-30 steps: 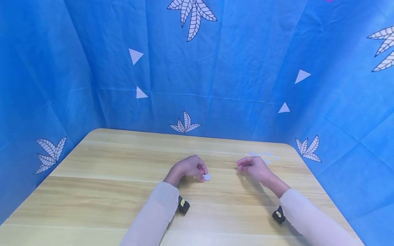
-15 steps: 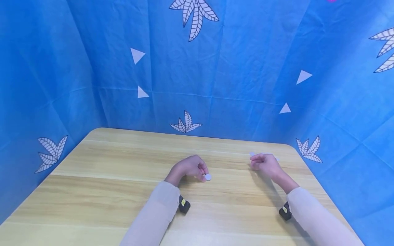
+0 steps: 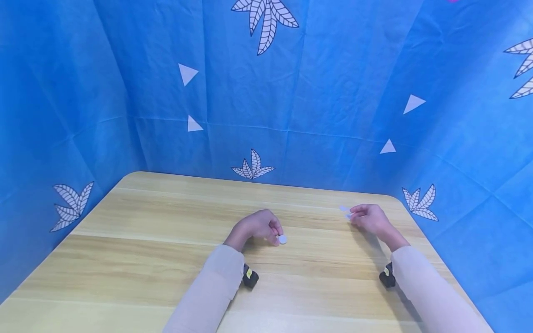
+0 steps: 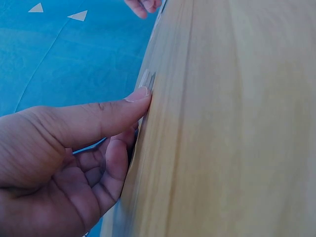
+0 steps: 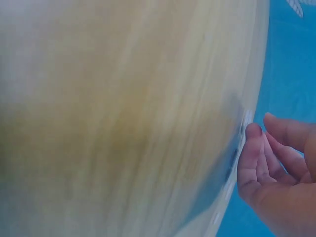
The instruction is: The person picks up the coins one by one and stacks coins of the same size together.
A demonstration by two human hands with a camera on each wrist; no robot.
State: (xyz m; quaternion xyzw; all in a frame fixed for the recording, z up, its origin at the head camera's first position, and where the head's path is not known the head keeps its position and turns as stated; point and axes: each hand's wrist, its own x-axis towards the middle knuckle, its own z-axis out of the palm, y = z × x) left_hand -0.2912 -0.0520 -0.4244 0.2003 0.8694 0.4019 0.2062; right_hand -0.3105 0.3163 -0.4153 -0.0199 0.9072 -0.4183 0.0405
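My left hand [image 3: 259,224] holds a small white round disc [image 3: 282,239] at its fingertips, low over the wooden table. In the left wrist view, the thumb [image 4: 106,116] lies along the disc [image 4: 148,79], which shows nearly edge-on. My right hand [image 3: 372,218] is by a cluster of small pale flat pieces [image 3: 343,208] near the far right of the table, hiding most of them. The right wrist view shows its fingers [image 5: 250,158] loosely bent, with fingertips apart and nothing visibly between them. Some pale pieces [image 5: 248,117] lie right behind these fingertips.
The light wooden table [image 3: 166,259] ends in rounded far corners. A blue curtain [image 3: 333,92] with white leaves and triangles hangs behind it and along both sides. A small black camera is strapped under each sleeve.
My right hand has moved right, over the pale pieces, covering most of them while the leftmost ones still show. The left hand stays in place with its disc. The view shifts slightly.
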